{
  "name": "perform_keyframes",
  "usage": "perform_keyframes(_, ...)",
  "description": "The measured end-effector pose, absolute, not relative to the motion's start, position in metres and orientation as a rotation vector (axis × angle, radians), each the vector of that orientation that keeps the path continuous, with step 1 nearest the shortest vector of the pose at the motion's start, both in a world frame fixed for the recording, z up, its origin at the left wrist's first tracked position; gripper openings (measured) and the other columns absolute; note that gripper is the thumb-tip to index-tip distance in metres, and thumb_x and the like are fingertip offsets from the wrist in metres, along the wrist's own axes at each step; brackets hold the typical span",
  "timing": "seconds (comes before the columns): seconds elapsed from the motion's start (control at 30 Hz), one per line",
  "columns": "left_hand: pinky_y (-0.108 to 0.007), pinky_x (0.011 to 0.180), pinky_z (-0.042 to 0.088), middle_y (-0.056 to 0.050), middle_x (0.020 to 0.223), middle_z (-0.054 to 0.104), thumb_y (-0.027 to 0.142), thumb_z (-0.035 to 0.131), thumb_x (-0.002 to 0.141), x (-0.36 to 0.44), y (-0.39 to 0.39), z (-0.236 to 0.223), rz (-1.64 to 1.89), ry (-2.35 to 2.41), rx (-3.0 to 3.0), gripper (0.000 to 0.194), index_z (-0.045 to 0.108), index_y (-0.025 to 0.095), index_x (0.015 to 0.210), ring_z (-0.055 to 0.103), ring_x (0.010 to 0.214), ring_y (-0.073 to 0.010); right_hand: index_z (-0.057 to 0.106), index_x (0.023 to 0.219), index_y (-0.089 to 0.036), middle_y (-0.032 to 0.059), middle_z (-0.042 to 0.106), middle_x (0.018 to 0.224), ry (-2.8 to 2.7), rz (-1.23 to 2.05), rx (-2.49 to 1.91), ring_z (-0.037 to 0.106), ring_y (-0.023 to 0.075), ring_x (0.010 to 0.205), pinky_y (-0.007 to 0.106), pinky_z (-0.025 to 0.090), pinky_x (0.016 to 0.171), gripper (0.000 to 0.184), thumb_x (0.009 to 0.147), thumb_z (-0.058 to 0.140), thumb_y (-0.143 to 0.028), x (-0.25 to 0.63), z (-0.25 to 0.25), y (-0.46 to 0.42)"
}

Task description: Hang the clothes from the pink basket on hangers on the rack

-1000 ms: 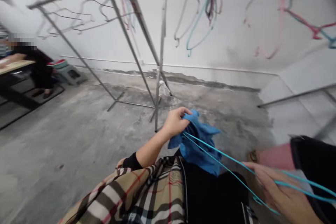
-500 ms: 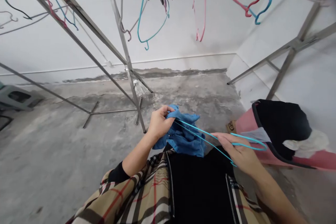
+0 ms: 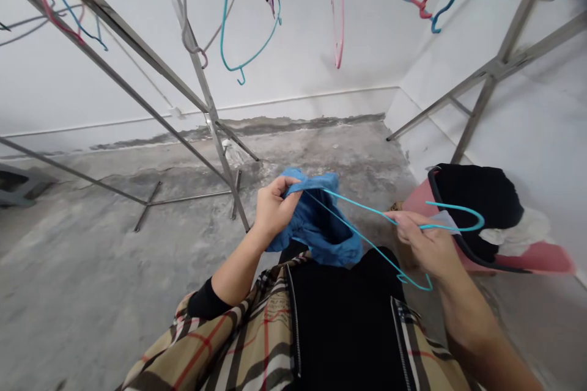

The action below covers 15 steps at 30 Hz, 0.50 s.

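Note:
A blue garment (image 3: 300, 223) hangs bunched from my left hand (image 3: 275, 208), its edge pinched between thumb and fingers. What kind of garment it is, I cannot tell. My right hand (image 3: 428, 244) is closed on a light blue clothes hanger (image 3: 360, 203) near its hook, which curves up to the right. One end of the hanger reaches inside the garment's opening, close to my left fingers. The other end, with a small notch, sticks out below my right hand.
A pink basket (image 3: 557, 256) with black and white cloth stands on the right. A metal drying rack (image 3: 220, 146) rises at the left, and another metal frame (image 3: 474, 116) leans near the right wall. Several hangers, including a turquoise hanger (image 3: 223, 18), dangle overhead. A grey stool (image 3: 34, 186) sits far left.
The hanger has turned in my right hand, its hook now higher and its free end further out below. The garment's opening has spread wider. The view has shifted slightly.

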State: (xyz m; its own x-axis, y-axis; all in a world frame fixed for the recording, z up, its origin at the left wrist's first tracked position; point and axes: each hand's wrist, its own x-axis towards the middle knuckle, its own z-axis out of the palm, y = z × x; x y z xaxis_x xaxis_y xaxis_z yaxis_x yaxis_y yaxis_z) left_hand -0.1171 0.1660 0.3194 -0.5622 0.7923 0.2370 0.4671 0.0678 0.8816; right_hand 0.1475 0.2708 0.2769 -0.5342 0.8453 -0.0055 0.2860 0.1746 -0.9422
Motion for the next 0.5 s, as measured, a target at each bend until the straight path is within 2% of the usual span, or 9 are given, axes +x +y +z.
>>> perform_keyframes(0.07, -0.022, 0.066, 0.046, 0.0, 0.075, 0.07, 0.029, 0.063, 0.081, -0.121, 0.17, 0.322, 1.481, 2.004, 1.242, 0.013, 0.067, 0.017, 0.081, 0.062, 0.069, -0.0124, 0.074, 0.097, -0.018, 0.0008, 0.057, 0.051, -1.914, 1.307, -1.043, 0.053, 0.0124, 0.049, 0.023, 0.04, 0.046, 0.043, 0.093, 0.046, -0.049, 0.151, 0.283, 0.268)
perform_keyframes(0.13, -0.022, 0.067, 0.047, -0.001, 0.075, 0.07, 0.03, 0.063, 0.081, -0.116, 0.174, 0.323, 1.48, 1.939, 1.239, 0.014, 0.067, 0.016, 0.081, 0.062, 0.07, -0.0129, 0.075, 0.092, -0.02, 0.005, 0.069, 0.071, -1.972, 1.25, -0.967, 0.064, 0.0169, 0.069, 0.027, 0.05, 0.063, 0.039, 0.092, 0.048, -0.047, 0.145, 0.287, 0.264)
perform_keyframes(0.2, -0.022, 0.068, 0.048, -0.002, 0.076, 0.071, 0.029, 0.063, 0.081, -0.103, 0.177, 0.322, 1.466, 1.86, 1.26, 0.014, 0.068, 0.016, 0.081, 0.064, 0.071, -0.0134, 0.075, 0.092, -0.02, 0.006, 0.073, 0.087, -2.057, 1.261, -0.871, 0.067, 0.0195, 0.083, 0.029, 0.052, 0.077, 0.037, 0.093, 0.047, -0.045, 0.131, 0.286, 0.26)
perform_keyframes(0.23, -0.022, 0.068, 0.049, -0.002, 0.077, 0.071, 0.028, 0.062, 0.082, -0.094, 0.177, 0.321, 1.434, 1.821, 1.296, 0.013, 0.068, 0.016, 0.081, 0.064, 0.071, -0.0135, 0.075, 0.09, -0.02, 0.0059, 0.073, 0.089, -2.084, 1.271, -0.831, 0.067, 0.0194, 0.084, 0.03, 0.051, 0.078, 0.037, 0.093, 0.046, -0.044, 0.123, 0.284, 0.258)
perform_keyframes(0.3, -0.022, 0.068, 0.049, -0.002, 0.078, 0.073, 0.025, 0.061, 0.083, -0.074, 0.177, 0.318, 1.339, 1.743, 1.406, 0.012, 0.069, 0.016, 0.083, 0.065, 0.071, -0.0131, 0.072, 0.081, -0.018, 0.0051, 0.071, 0.08, -2.08, 1.279, -0.778, 0.064, 0.0173, 0.075, 0.028, 0.05, 0.071, 0.039, 0.093, 0.045, -0.045, 0.107, 0.277, 0.257)
perform_keyframes(0.4, -0.02, 0.066, 0.049, -0.001, 0.078, 0.073, 0.02, 0.058, 0.082, -0.05, 0.174, 0.31, 1.195, 1.615, 1.596, 0.013, 0.07, 0.018, 0.087, 0.066, 0.069, -0.0122, 0.058, 0.06, -0.017, 0.0014, 0.057, 0.058, -1.892, 1.338, -0.751, 0.049, 0.0124, 0.056, 0.024, 0.041, 0.055, 0.047, 0.088, 0.049, -0.054, 0.087, 0.26, 0.258)
perform_keyframes(0.5, -0.019, 0.062, 0.049, 0.0, 0.076, 0.073, 0.014, 0.057, 0.08, -0.045, 0.171, 0.308, 1.029, 1.554, 1.859, 0.018, 0.07, 0.019, 0.091, 0.066, 0.066, -0.0121, 0.048, 0.056, -0.017, -0.0012, 0.047, 0.054, -1.603, 1.455, -0.775, 0.039, 0.0096, 0.053, 0.023, 0.035, 0.05, 0.05, 0.084, 0.053, -0.058, 0.078, 0.245, 0.263)
